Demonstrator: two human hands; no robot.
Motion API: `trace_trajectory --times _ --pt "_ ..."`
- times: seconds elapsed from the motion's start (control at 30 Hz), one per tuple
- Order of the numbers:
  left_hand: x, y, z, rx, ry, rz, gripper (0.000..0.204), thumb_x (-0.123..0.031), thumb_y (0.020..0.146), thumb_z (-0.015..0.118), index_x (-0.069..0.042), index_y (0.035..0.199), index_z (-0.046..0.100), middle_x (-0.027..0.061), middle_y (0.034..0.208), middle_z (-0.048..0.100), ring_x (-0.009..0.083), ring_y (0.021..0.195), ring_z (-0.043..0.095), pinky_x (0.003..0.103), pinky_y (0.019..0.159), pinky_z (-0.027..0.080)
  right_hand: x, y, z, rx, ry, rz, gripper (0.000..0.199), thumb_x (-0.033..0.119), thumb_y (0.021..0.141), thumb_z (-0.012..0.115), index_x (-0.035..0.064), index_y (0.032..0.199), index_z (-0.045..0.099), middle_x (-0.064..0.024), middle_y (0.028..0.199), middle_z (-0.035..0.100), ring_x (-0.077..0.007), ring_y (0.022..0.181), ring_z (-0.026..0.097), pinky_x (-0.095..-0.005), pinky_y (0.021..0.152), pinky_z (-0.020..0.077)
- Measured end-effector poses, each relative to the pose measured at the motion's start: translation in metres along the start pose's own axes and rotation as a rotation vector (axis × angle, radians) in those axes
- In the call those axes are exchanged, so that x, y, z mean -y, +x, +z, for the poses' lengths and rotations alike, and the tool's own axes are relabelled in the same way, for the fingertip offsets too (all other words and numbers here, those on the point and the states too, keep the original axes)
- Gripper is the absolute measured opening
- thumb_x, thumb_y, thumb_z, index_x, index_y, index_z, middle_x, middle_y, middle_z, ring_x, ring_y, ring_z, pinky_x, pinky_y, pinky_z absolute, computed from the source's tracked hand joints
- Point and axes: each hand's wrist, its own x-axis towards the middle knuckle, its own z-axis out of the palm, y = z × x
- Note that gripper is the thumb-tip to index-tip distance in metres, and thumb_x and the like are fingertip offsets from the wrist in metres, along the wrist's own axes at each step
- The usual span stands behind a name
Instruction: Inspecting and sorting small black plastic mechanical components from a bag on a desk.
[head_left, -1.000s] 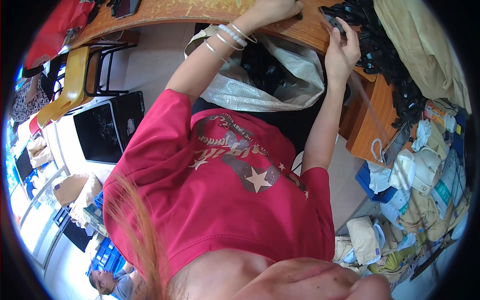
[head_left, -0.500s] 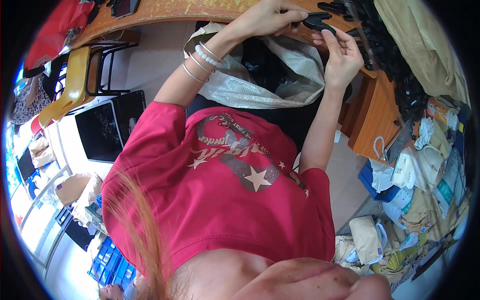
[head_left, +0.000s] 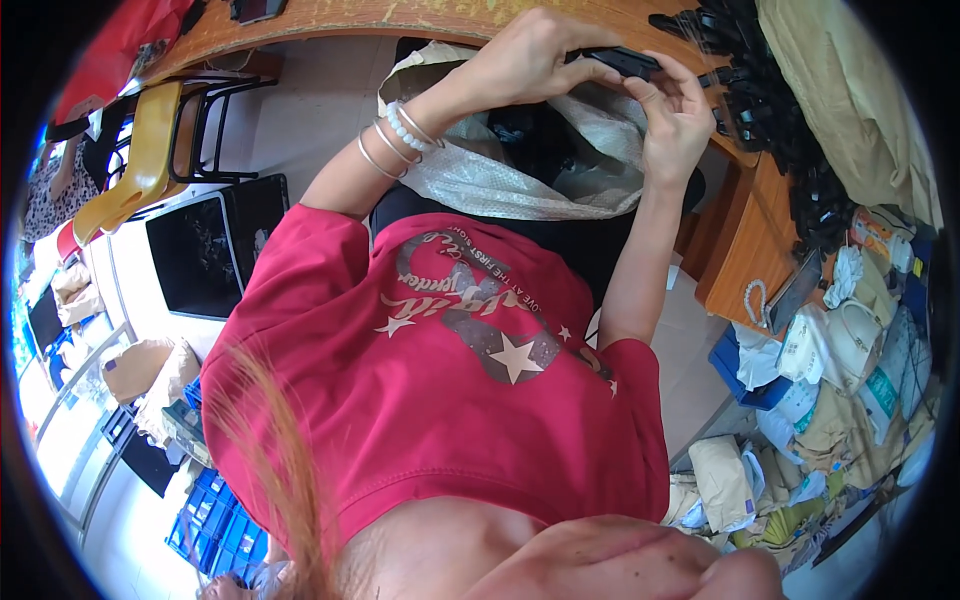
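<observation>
A small black plastic piece (head_left: 628,62), perhaps a clip or buckle, is held between both hands over the wooden table's near edge. My left hand (head_left: 535,58), with bracelets on its wrist, is closed with thumb and fingers on the piece's left end. My right hand (head_left: 680,120) pinches the other end, its thumb against the near side. Just below the hands, an open white woven sack (head_left: 480,190) sits at my lap with dark things inside. Beyond my right hand lies a heap of black plastic pieces (head_left: 765,110) on the table.
The worn wooden table (head_left: 340,14) curves across the far side. At the right are a beige cloth or bag (head_left: 850,100), a beaded bracelet (head_left: 755,300) and piled packages (head_left: 850,350). A yellow chair (head_left: 150,150) and a black panel (head_left: 190,255) stand at the left.
The black piece has turned and now lies flatter, slightly lower in view. My left hand has shifted right and down with it; my hands are closer together.
</observation>
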Motion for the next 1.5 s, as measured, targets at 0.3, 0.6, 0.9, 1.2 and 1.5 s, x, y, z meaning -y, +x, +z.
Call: trace_trajectory --times 0.3,0.6,0.9,1.2,1.5 --pt "0.015 -0.043 -0.016 0.362 -0.046 -0.301 0.033 -0.030 0.086 0.067 0.000 0.099 0.067 0.0075 0.075 0.062 0.0154 0.069 0.059 0.029 0.062 0.048 -0.002 0.030 -0.015 0.279 -0.420 0.092 0.020 0.016 0.085 0.069 0.0043 0.101 0.070 -0.0051 0.084 0.068 -0.0140 0.076 0.063 -0.0269 0.071 0.0491" --pt "0.027 0.072 0.018 0.040 0.686 0.149 0.025 -0.023 0.087 0.062 -0.001 0.098 0.065 0.0172 0.077 0.062 0.0312 0.069 0.063 0.038 0.063 0.051 -0.032 0.070 -0.034 -0.088 -1.458 -0.581 0.021 0.012 0.079 0.068 0.0088 0.099 0.070 -0.0088 0.101 0.056 -0.0287 0.095 0.050 -0.0411 0.082 0.0379" --pt "0.068 0.063 0.028 -0.072 0.424 0.103 0.020 -0.014 0.089 0.057 0.001 0.101 0.056 0.0165 0.072 0.062 0.0278 0.061 0.063 0.036 0.050 0.049 -0.013 0.028 -0.031 -0.118 -0.442 -0.120 0.018 0.004 0.086 0.065 -0.0012 0.102 0.069 -0.0088 0.093 0.069 -0.0154 0.082 0.065 -0.0258 0.075 0.0512" --pt "0.030 0.022 0.024 0.119 -0.204 -0.285 0.033 -0.026 0.084 0.068 -0.003 0.107 0.066 0.0162 0.074 0.066 0.0287 0.065 0.066 0.034 0.062 0.053 -0.002 0.009 -0.005 -0.154 -0.100 0.002 0.022 0.001 0.084 0.067 -0.0051 0.105 0.066 -0.0107 0.092 0.068 -0.0135 0.081 0.065 -0.0240 0.075 0.0530" --pt "0.015 0.012 0.012 0.017 0.068 -0.046 0.034 -0.023 0.081 0.069 -0.003 0.109 0.065 0.0224 0.083 0.065 0.0354 0.073 0.066 0.037 0.067 0.053 0.001 0.010 -0.003 -0.032 -0.092 -0.057 0.034 0.003 0.081 0.071 -0.0043 0.113 0.060 -0.0079 0.095 0.063 -0.0130 0.086 0.062 -0.0241 0.080 0.0495"
